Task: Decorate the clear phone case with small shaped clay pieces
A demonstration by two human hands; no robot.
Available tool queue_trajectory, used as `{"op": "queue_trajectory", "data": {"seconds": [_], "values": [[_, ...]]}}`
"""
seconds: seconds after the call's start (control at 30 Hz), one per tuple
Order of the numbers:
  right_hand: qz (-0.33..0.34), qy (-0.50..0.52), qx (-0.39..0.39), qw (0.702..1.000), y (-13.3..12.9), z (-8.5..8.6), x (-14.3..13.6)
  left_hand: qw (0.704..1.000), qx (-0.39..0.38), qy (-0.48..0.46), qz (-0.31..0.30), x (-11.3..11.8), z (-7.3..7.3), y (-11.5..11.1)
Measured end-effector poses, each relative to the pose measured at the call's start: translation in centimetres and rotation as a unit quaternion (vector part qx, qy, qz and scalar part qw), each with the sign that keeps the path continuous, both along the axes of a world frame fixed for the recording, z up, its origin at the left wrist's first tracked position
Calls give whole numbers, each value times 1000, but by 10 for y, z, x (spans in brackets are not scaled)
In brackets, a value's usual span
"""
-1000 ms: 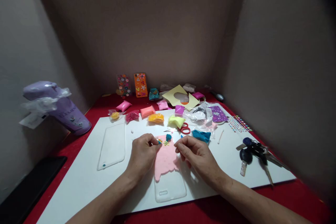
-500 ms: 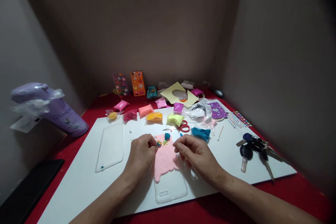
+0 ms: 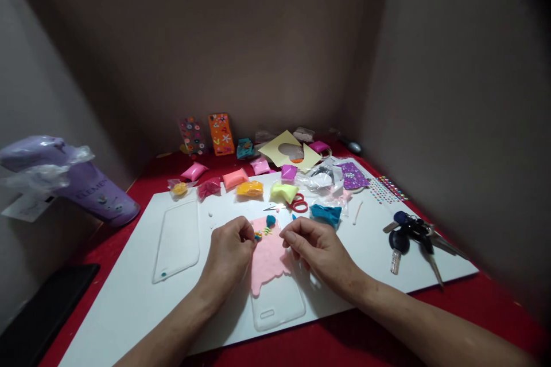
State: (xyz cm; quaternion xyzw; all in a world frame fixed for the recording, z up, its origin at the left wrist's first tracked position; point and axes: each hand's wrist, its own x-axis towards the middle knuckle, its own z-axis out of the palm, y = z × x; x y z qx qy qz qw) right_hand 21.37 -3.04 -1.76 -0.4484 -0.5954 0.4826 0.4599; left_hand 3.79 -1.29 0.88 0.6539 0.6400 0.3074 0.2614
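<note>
A clear phone case (image 3: pixel 284 312) lies flat, its upper part covered by a wavy-edged sheet of pink clay (image 3: pixel 267 264). On the pink sit a small teal clay lump (image 3: pixel 271 220) and thin yellow strips (image 3: pixel 267 231). With thumb and index finger pinched, my left hand (image 3: pixel 230 249) grips a tiny blue-and-yellow clay piece (image 3: pixel 257 236) at the sheet's left edge. Over the right edge hovers my right hand (image 3: pixel 316 246), fingertips pressed together; anything between them is too small to make out.
A second clear case (image 3: pixel 176 241) lies left on the white board (image 3: pixel 129 292). Bagged clay, including a yellow pack (image 3: pixel 284 191) and a teal pack (image 3: pixel 326 214), lines the back near red scissors (image 3: pixel 298 203). Keys (image 3: pixel 415 232) lie right; a lilac bottle (image 3: pixel 99 192) stands tilted left.
The whole view has shifted slightly, moving everything a little left in the picture. Both hands keep nearly the same pinched pose over the pink sheet.
</note>
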Motion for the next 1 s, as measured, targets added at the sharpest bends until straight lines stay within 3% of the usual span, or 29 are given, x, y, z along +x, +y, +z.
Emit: {"op": "queue_trajectory", "data": {"seconds": [0.57,0.87,1.0], "values": [[12,-7,0,1000,-1,2,1,999,-18,-36,16,-3,2,4],[81,-196,128,969,-9,6,0,996,-31,-72,31,-7,0,9],[78,-222,152,960,-11,3,0,992,-19,-118,36,-11,-2,13]]}}
